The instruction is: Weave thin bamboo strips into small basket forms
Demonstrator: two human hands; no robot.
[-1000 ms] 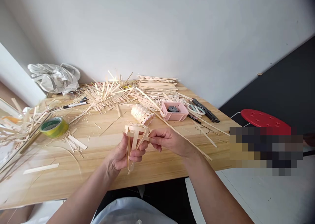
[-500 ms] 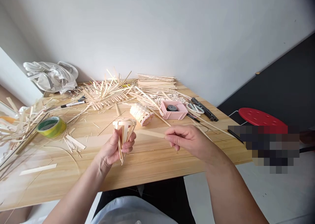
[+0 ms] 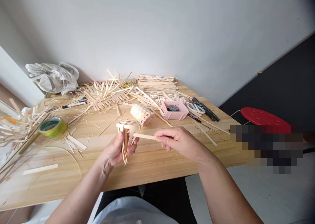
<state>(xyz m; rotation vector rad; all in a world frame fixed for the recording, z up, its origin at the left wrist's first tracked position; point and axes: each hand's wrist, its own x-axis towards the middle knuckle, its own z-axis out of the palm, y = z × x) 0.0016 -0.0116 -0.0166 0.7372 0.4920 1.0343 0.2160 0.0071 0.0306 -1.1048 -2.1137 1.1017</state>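
Basketwork of pale wooden strips (image 3: 130, 134) sits gripped in left hand (image 3: 116, 151); right hand (image 3: 177, 140), at its 3 o'clock, pinches flat beige wooden strip (image 3: 145, 136).

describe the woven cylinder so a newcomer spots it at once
On the wooden table, find the pink box beyond the right hand. Left of it, the woven cylinder lies on its side, a rounded tube, unlike the flat strips behind it.
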